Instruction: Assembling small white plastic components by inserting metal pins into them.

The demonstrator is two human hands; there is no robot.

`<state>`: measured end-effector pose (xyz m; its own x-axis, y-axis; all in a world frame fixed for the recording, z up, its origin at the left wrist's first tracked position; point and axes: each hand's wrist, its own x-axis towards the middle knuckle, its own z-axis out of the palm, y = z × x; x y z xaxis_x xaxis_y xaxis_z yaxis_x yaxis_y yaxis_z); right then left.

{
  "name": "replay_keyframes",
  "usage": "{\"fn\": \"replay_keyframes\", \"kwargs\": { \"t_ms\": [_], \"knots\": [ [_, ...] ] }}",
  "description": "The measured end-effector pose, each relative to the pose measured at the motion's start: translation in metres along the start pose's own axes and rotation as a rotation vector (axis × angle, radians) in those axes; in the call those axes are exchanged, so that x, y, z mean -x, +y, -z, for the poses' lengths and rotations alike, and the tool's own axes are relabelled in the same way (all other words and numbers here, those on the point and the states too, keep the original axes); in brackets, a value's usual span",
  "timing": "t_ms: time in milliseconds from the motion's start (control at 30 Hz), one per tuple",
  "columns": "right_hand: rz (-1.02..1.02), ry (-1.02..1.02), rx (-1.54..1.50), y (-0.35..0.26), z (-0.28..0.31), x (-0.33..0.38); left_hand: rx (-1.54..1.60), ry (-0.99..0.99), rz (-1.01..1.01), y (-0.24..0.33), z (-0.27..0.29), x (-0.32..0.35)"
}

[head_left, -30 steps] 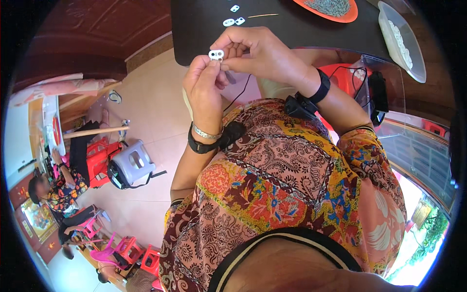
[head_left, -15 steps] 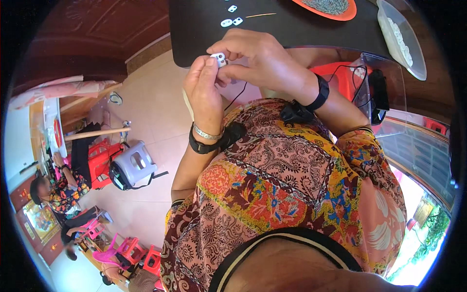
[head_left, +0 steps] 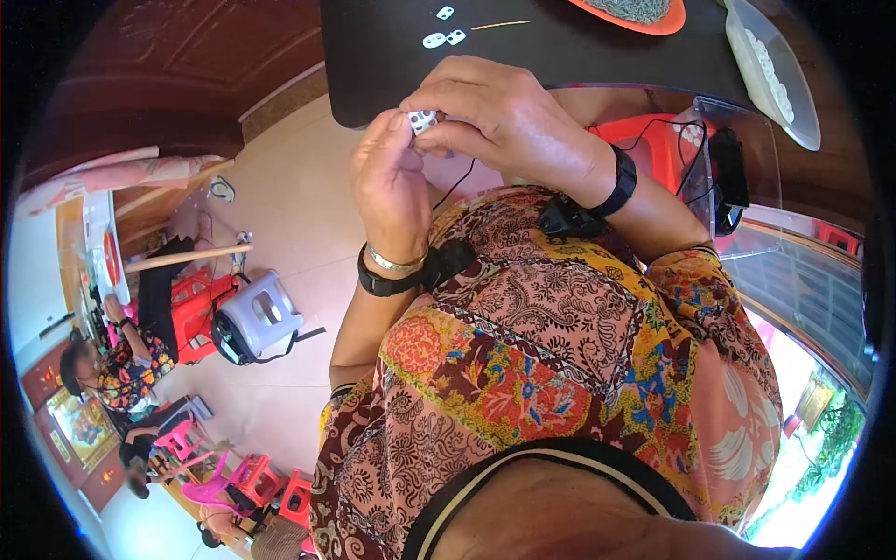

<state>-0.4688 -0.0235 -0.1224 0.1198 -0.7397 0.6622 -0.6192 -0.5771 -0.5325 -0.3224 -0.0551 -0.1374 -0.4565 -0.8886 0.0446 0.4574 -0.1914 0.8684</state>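
My left hand (head_left: 387, 191) and my right hand (head_left: 509, 110) meet just in front of the dark table's near edge. Between their fingertips is a small white plastic piece with several dark round holes (head_left: 424, 121), which looks like a cord lock. The left thumb and fingers pinch it from one side, while the right thumb and forefinger close on its other side. Fingers cover part of it. Farther off on the table lie similar white pieces: an oval one (head_left: 434, 41), one beside it (head_left: 455, 37) and another behind (head_left: 445, 13). A thin wooden stick (head_left: 501, 25) lies near them.
An orange plate (head_left: 658, 29) of small grey metal parts and a translucent tray (head_left: 803, 135) of white pieces stand at the right of the dark table (head_left: 373, 84). Below are a red stool (head_left: 644, 140) and a clear box (head_left: 761, 177). Co-workers (head_left: 121, 364) sit at far left.
The white piece has turned between my fingertips and shows more holes. My right thumb and fingers have closed in around it, and both hands stay in nearly the same place.
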Motion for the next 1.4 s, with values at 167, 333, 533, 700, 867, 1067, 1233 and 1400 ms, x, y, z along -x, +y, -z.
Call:
{"fn": "replay_keyframes", "kwargs": {
  "t_ms": [167, 333, 533, 700, 867, 1067, 1233, 1400],
  "knots": [
    [-0.011, -0.026, 0.009, -0.002, -0.001, 0.001, 0.010, -0.014, -0.006, -0.003, 0.002, 0.002],
    [0.128, -0.069, 0.146, -0.001, -0.003, 0.001, 0.022, 0.016, -0.042, -0.004, 0.001, 0.003],
    [0.129, -0.114, 0.177, 0.005, -0.010, 0.004, 0.002, 0.036, -0.105, -0.010, 0.001, 0.006],
    [0.062, -0.170, 0.144, 0.002, -0.011, 0.003, 0.020, -0.047, -0.124, -0.010, 0.011, 0.010],
    [0.075, -0.015, -0.001, -0.008, 0.009, -0.006, -0.098, 0.022, -0.105, 0.012, -0.009, 0.010],
    [-0.103, -0.024, -0.157, -0.010, 0.003, -0.001, -0.126, -0.008, -0.060, 0.011, -0.004, 0.007],
    [-0.164, -0.001, -0.179, -0.014, 0.001, 0.001, -0.234, -0.017, -0.107, 0.009, 0.002, 0.008],
    [-0.120, 0.008, -0.125, -0.012, 0.001, 0.002, -0.304, 0.019, -0.122, 0.008, 0.003, 0.009]
  ]
}}
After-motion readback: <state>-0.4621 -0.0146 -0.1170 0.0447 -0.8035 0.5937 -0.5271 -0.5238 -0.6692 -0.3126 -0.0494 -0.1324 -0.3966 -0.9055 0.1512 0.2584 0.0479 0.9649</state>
